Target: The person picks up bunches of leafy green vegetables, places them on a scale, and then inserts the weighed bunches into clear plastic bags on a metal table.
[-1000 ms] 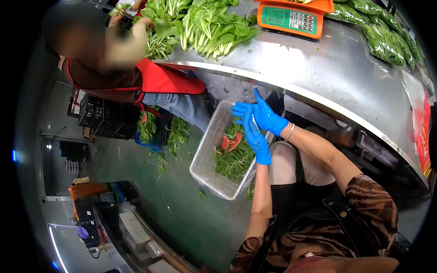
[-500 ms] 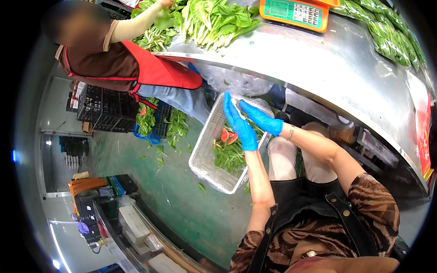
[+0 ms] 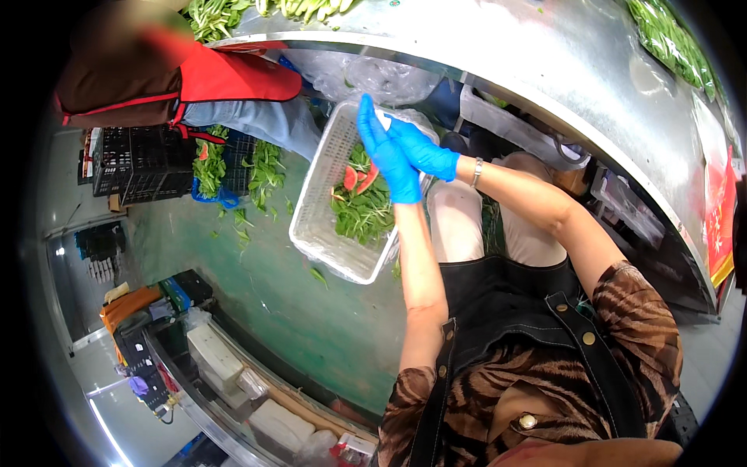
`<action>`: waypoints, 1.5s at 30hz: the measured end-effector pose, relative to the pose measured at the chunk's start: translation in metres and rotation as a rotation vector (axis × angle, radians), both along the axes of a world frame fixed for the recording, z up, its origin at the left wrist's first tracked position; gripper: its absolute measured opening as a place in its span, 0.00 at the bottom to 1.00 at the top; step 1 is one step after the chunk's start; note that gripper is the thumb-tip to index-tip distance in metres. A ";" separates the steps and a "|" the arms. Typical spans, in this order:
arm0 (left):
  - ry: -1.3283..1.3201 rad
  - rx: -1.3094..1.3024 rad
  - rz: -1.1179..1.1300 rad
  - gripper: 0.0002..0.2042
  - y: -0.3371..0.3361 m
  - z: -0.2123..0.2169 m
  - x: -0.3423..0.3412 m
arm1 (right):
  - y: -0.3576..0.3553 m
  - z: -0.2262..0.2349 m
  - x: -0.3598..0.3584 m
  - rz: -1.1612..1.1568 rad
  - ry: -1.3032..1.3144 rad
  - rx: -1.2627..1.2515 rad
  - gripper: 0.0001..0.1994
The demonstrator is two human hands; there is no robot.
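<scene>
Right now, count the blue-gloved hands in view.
2: the left hand and right hand, pressed together above the white basket. The co-worker's hands are out of view.

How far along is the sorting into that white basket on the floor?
Done: leafy greens and red slices already lie in the white basket. In hand: left hand and right hand, in blue gloves, meet above it. Left: more greens lie on the steel table.

perforated white plastic basket [image 3: 327,187], brushed steel counter [image 3: 545,70], seemingly rubbery gloves
</scene>
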State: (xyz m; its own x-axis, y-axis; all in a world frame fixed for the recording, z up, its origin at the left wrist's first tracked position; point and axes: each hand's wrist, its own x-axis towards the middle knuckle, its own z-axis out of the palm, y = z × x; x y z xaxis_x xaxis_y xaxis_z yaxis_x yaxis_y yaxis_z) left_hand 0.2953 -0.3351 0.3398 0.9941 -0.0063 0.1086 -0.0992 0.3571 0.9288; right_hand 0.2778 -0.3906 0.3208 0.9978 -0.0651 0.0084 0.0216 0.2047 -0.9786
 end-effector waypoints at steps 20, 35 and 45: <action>0.320 0.096 -0.313 0.17 -0.057 -0.102 -0.060 | -0.057 -0.019 0.026 -0.373 -0.066 -0.172 0.20; 0.325 0.034 -0.358 0.13 0.005 -0.111 0.042 | -0.064 -0.019 0.020 -0.338 0.015 -0.039 0.17; 0.415 -0.888 -0.351 0.37 0.003 -0.057 0.013 | -0.023 -0.017 0.002 0.019 -0.260 -0.653 0.20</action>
